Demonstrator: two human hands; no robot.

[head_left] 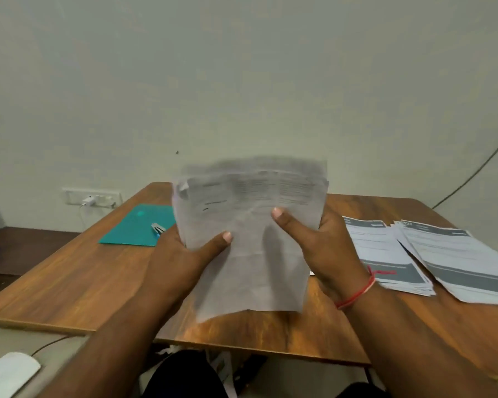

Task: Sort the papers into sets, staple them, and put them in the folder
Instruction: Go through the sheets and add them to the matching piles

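Flanking papers (252, 196) — L hand (184, 255), R hand (327, 248)

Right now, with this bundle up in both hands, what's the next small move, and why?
Probably tap the paper bundle on the table to square it: the left hand and right hand hold it upright above the wood, its top edges look staggered, and the stapler lies on the green folder.

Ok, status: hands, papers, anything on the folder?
Left hand, right hand both grip the paper sheaf, held over the table. Teal folder at left, stapler lying on it. Two paper piles at right.
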